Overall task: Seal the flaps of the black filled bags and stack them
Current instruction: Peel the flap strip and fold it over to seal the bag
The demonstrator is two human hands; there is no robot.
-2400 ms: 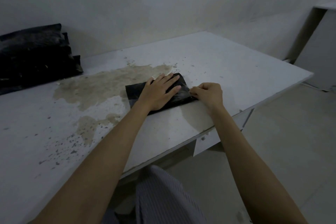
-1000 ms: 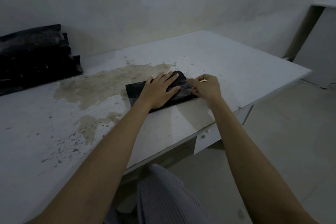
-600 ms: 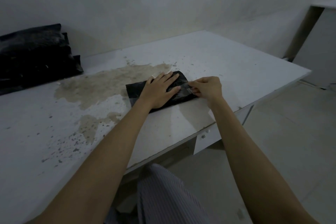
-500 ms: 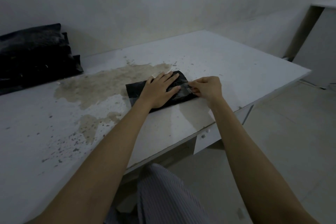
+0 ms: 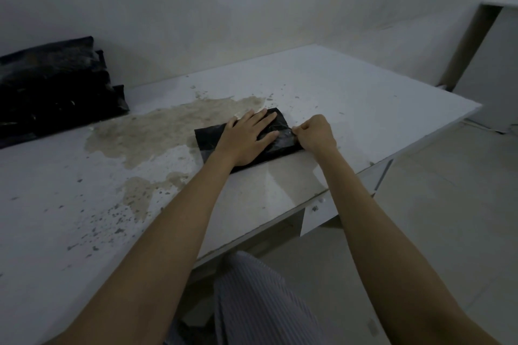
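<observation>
Stained white table [image 5: 350,98] against a bare wall, stacked black bags [image 5: 53,89] far left; left hand [image 5: 246,136] flat, fingers spread, on black bag [image 5: 208,138]; right hand [image 5: 315,133] clenched, pinching its flap edge

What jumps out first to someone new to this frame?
Two bare arms reach to a black bag mid-table: the left hand lies flat on it and the right hand pinches its right end. Next, the brown stain on the white table, and a stack of black bags at far left by the wall.

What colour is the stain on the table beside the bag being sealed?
Pale tan-brown, an irregular patch on the white table, seen in the head view, the only one.
</observation>
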